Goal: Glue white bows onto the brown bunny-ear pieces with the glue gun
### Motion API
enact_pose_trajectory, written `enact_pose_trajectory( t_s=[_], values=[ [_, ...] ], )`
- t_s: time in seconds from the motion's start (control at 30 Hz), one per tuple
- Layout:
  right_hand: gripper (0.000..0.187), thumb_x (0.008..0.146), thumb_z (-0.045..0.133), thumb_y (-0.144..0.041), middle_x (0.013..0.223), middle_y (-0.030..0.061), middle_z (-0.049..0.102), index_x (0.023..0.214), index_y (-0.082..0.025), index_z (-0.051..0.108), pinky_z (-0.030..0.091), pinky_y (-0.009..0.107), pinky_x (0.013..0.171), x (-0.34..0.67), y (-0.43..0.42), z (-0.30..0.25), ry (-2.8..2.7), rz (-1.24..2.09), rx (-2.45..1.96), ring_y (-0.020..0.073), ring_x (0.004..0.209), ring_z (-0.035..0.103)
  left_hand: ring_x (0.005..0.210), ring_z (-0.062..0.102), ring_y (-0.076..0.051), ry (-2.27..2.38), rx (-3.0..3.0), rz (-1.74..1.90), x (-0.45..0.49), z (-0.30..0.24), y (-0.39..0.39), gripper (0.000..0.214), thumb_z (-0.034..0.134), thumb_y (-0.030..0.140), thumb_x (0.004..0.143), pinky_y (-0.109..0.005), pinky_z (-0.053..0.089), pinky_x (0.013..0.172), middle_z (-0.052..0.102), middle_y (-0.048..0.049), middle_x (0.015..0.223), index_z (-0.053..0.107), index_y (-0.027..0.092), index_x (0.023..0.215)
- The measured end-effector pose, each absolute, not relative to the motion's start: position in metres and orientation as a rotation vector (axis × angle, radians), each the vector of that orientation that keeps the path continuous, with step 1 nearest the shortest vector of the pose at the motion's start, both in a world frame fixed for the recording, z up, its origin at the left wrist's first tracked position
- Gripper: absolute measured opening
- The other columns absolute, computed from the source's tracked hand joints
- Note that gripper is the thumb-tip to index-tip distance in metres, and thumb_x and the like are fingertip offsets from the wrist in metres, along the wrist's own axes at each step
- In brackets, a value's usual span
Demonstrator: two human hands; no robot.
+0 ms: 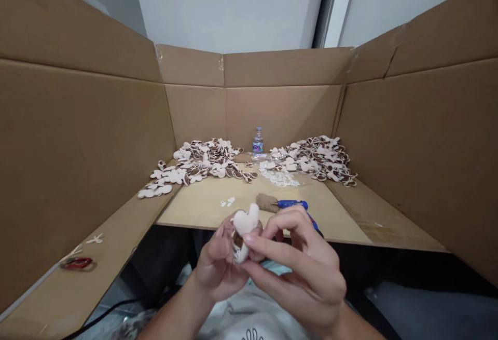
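Close to my body, above the front edge of the board, a small white-and-brown felt piece (246,221) with rounded lobes is held between both hands. My left hand (221,262) is closed around its left side. My right hand (299,262) pinches its lower right part with thumb and forefinger. Fingers cover much of the lower portion. Just beyond my right hand lies a blue glue gun (292,204), its tip by a brown lump (266,202) on the board. Some small white pieces (230,201) lie to the left of that.
Heaps of similar white-and-brown pieces sit at back left (210,158) and back right (319,158). Between them stand a water bottle (258,143) and scattered white bits (280,176). Red-handled snips (78,263) rest on the left ledge. Cardboard walls (284,111) enclose three sides.
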State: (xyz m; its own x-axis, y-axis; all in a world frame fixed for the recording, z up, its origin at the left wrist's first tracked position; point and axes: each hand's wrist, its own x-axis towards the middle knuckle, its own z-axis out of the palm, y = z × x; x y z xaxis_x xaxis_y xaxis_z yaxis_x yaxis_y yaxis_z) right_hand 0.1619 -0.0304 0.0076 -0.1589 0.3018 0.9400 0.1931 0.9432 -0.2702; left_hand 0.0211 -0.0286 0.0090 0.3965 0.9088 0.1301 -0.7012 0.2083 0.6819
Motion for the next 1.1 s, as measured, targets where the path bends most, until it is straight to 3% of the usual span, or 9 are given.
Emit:
enact_pose_trajectory(
  t_s=[0.2,0.4,0.63,0.83,1.0,1.1],
  values=[
    [0.057,0.070,0.077,-0.007,0.089,0.0039,0.058,0.120,-0.032,0.064,0.051,0.037,0.065,0.161,-0.030,0.008,-1.702,0.160,-0.363,0.0203,0.082,0.057,0.049,0.052,-0.005,0.303,0.793,1.130,0.021,0.003,-0.027,0.035,0.090,0.037,0.049,-0.012,0.041,0.047,0.060,0.0015,0.056,0.073,0.018,0.073],
    [0.056,0.071,0.079,-0.013,0.090,0.0038,0.057,0.121,-0.033,0.063,0.050,0.036,0.066,0.164,-0.029,0.007,-1.667,0.235,-0.395,0.0203,0.082,0.054,0.054,0.061,-0.009,0.279,0.790,1.277,0.021,0.002,-0.025,0.019,0.088,0.025,0.056,-0.016,0.047,0.051,0.068,0.0012,0.063,0.071,0.022,0.065],
    [0.026,0.080,0.072,-0.019,0.088,0.0019,0.057,0.102,-0.032,0.070,0.046,0.029,0.063,0.171,-0.017,-0.001,-1.555,0.626,-0.497,0.0153,0.075,0.053,0.070,0.068,-0.011,0.427,1.000,1.436,0.017,0.008,-0.021,0.011,0.082,0.015,0.064,-0.017,0.051,0.067,0.075,-0.0019,0.075,0.078,0.021,0.072],
    [0.012,0.082,0.070,-0.024,0.087,0.0026,0.062,0.094,-0.025,0.068,0.048,0.027,0.066,0.172,-0.007,-0.003,-1.474,0.887,-0.508,0.0153,0.078,0.057,0.079,0.067,-0.012,0.512,1.128,1.485,0.017,0.006,-0.019,0.009,0.078,0.015,0.070,-0.019,0.052,0.075,0.076,-0.0033,0.084,0.079,0.020,0.078],
    [0.017,0.078,0.073,-0.030,0.084,0.0014,0.062,0.090,-0.022,0.065,0.051,0.025,0.070,0.172,0.002,-0.010,-1.401,1.063,-0.529,0.0141,0.077,0.058,0.084,0.067,-0.015,0.624,1.192,1.459,0.015,0.002,-0.010,0.010,0.078,0.017,0.070,-0.022,0.051,0.080,0.076,-0.0040,0.086,0.079,0.020,0.079],
    [0.026,0.084,0.067,-0.032,0.092,0.0018,0.061,0.108,-0.026,0.060,0.051,0.026,0.075,0.177,0.010,-0.021,-1.405,1.051,-0.522,0.0145,0.085,0.059,0.083,0.067,-0.014,0.726,1.240,1.406,0.014,-0.002,0.000,0.010,0.079,0.019,0.071,-0.022,0.050,0.078,0.076,-0.0036,0.085,0.078,0.020,0.080]
  ],
)
